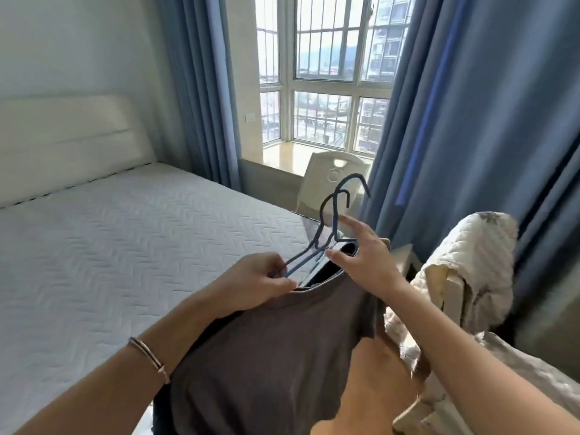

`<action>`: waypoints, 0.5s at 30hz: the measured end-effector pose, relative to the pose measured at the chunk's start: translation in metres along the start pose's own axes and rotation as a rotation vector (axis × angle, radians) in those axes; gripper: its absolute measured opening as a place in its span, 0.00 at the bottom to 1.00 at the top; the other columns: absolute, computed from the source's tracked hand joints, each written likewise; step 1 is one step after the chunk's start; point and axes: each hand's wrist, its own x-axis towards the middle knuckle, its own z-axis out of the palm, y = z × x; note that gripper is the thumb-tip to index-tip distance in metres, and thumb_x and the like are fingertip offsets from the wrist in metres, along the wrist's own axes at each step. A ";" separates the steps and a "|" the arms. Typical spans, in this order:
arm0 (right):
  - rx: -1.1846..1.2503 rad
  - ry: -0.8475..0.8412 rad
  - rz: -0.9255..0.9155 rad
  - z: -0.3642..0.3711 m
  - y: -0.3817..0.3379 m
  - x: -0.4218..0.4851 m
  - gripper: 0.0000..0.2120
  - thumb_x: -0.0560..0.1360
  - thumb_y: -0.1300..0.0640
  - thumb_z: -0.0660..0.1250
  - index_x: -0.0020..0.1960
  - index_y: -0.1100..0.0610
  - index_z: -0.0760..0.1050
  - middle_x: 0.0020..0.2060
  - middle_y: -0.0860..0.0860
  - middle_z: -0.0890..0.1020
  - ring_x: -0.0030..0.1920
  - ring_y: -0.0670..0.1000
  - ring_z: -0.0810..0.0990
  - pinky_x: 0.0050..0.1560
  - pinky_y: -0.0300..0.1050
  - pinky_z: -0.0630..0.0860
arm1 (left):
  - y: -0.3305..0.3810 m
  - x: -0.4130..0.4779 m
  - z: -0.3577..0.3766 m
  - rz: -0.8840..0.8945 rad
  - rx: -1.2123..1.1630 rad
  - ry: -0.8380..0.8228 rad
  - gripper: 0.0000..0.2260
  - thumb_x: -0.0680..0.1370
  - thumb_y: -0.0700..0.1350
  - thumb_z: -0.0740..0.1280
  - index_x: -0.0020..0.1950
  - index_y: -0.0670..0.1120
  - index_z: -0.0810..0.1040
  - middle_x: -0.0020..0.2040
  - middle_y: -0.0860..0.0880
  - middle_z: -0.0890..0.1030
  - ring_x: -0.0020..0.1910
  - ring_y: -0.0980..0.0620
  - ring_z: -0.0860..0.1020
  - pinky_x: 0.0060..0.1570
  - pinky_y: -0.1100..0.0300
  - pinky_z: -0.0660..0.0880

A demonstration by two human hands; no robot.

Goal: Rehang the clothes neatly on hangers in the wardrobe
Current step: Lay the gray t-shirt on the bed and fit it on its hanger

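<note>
A dark grey T-shirt point(270, 350) hangs in front of me, its neckline turned up toward the camera. My left hand point(260, 282) pinches the shoulder ends of two blue hangers point(332, 215) together with the shirt's collar. Their hooks point up and to the right. My right hand point(364, 255) reaches over the neckline with fingers spread and fairly straight, the index finger near the hanger necks and the thumb at the collar's far edge. No wardrobe is in view.
A bare white quilted mattress point(125, 246) with a cream headboard fills the left. A white chair point(335, 180) stands by the barred window, between blue curtains point(470, 120). A cream quilt point(470, 265) is draped over furniture at the right.
</note>
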 end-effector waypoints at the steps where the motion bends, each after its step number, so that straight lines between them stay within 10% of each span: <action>1: -0.015 -0.032 -0.059 0.003 -0.003 0.015 0.21 0.73 0.55 0.68 0.65 0.51 0.71 0.63 0.48 0.76 0.62 0.47 0.73 0.67 0.44 0.66 | -0.002 0.003 -0.004 -0.015 -0.014 0.015 0.09 0.72 0.49 0.69 0.36 0.49 0.72 0.30 0.55 0.71 0.27 0.62 0.68 0.29 0.69 0.62; 7: -0.058 -0.061 -0.175 0.030 -0.013 0.080 0.09 0.75 0.50 0.65 0.48 0.51 0.82 0.40 0.45 0.83 0.46 0.51 0.81 0.49 0.49 0.77 | -0.029 0.025 -0.024 -0.143 -0.338 0.086 0.13 0.77 0.51 0.62 0.35 0.46 0.73 0.26 0.53 0.78 0.28 0.59 0.73 0.38 0.62 0.69; 15: 0.002 -0.071 -0.326 0.054 -0.029 0.139 0.10 0.72 0.47 0.67 0.52 0.44 0.80 0.47 0.44 0.85 0.50 0.49 0.82 0.53 0.52 0.77 | -0.064 0.075 -0.062 -0.240 -0.635 0.168 0.15 0.81 0.47 0.53 0.37 0.43 0.70 0.24 0.49 0.78 0.24 0.53 0.77 0.32 0.62 0.73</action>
